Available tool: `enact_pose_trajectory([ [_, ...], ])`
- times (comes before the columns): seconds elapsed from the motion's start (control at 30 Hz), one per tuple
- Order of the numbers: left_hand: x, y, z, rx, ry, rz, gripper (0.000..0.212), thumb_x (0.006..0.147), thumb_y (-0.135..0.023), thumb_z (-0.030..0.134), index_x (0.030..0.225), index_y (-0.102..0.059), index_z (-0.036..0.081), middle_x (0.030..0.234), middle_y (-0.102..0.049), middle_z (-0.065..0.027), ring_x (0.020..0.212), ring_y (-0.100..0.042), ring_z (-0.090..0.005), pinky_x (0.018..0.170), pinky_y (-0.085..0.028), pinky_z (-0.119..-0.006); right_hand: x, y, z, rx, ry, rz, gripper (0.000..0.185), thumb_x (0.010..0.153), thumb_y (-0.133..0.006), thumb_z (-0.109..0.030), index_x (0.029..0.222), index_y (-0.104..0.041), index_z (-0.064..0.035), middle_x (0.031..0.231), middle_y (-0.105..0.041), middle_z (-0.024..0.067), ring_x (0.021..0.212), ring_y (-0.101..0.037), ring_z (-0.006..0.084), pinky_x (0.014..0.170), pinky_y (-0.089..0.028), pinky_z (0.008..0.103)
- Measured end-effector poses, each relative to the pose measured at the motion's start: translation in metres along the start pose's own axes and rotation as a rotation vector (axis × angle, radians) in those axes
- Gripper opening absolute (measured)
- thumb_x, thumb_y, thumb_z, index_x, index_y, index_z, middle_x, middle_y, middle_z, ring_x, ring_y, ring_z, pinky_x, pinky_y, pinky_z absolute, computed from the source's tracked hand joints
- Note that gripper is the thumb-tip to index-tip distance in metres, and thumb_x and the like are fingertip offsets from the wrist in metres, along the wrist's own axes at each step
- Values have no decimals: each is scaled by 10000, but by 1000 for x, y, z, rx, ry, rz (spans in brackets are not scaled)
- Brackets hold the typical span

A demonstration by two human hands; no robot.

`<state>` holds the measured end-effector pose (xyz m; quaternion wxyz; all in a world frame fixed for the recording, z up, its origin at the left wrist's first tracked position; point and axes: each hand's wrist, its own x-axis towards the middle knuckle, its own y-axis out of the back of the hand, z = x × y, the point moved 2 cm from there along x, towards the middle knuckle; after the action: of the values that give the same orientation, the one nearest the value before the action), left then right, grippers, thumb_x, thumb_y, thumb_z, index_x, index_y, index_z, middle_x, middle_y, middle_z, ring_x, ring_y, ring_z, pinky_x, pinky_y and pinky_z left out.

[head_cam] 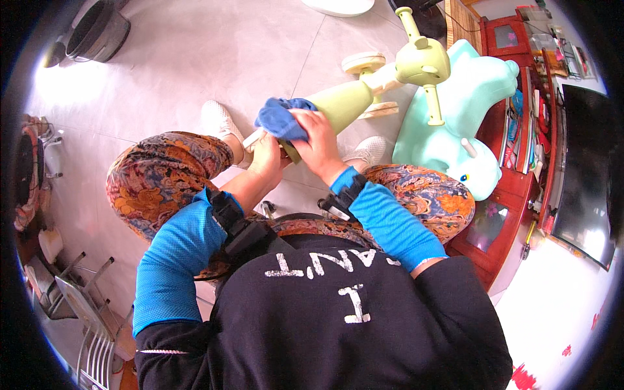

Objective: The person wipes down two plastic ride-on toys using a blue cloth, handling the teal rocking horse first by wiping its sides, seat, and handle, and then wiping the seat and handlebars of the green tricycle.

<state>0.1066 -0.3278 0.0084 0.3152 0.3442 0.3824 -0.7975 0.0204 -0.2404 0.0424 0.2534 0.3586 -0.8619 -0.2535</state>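
A pale green child's ride-on trike [343, 105] stands between my feet, its handlebar [423, 63] pointing away to the upper right. My right hand [317, 141] holds a crumpled blue cloth [280, 117] against the rear of the trike's seat. Close beside it, my left hand [266, 157] grips the trike's back end, near a cream-coloured part [252, 140] that looks like a rear wheel. Fingers and cloth hide most of the rear. At the front, pale wheels [363, 63] rest on the tiled floor.
A mint-green rocking animal [438, 122] stands to the right, close to my knee, before a red wooden cabinet [507, 214]. A dark bucket [97, 34] is at the upper left. Metal-framed folded furniture [83, 302] stands at the lower left.
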Motion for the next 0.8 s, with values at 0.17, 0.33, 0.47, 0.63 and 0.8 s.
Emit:
enact_pose_trajectory([
  [0.17,12,6,-5,45,39,-145,443,1027,-344,444,1280,-432,91,1216,-570,-118,1082,-606,-235,864,-533,-413,-16,41,53,-576,312,-81,363,706,-639,-49,1055,-639,-151,1222,-594,37,1141,-537,263,1005,-399,444],
  [0.33,12,-6,-2,48,19,-193,469,1037,-325,409,1289,-430,27,1220,-555,-171,1087,-595,-292,922,-499,-448,24,84,86,-707,115,33,441,688,-666,-33,1113,-626,-143,1304,-568,41,1250,-463,300,1068,-342,462],
  [0.47,13,-12,0,80,38,-217,463,1043,-318,381,1289,-427,4,1203,-551,-190,1091,-587,-315,941,-489,-466,8,83,90,-618,5,225,458,703,-641,12,1143,-602,-107,1328,-553,72,1286,-427,348,1091,-321,468],
  [0.63,8,-21,8,88,79,-190,460,1046,-305,376,1291,-411,2,1179,-545,-198,1075,-589,-326,941,-494,-474,-57,37,87,-170,-300,516,513,727,-610,28,1223,-490,-21,1440,-354,249,1327,-334,438,1115,-255,501],
  [0.8,18,-19,3,99,72,-195,461,1044,-305,386,1279,-413,4,1169,-547,-200,1045,-601,-319,918,-505,-477,-82,-1,39,-155,-386,359,443,746,-629,-85,1166,-501,-21,1331,-359,311,1230,-358,482,1062,-277,528],
])
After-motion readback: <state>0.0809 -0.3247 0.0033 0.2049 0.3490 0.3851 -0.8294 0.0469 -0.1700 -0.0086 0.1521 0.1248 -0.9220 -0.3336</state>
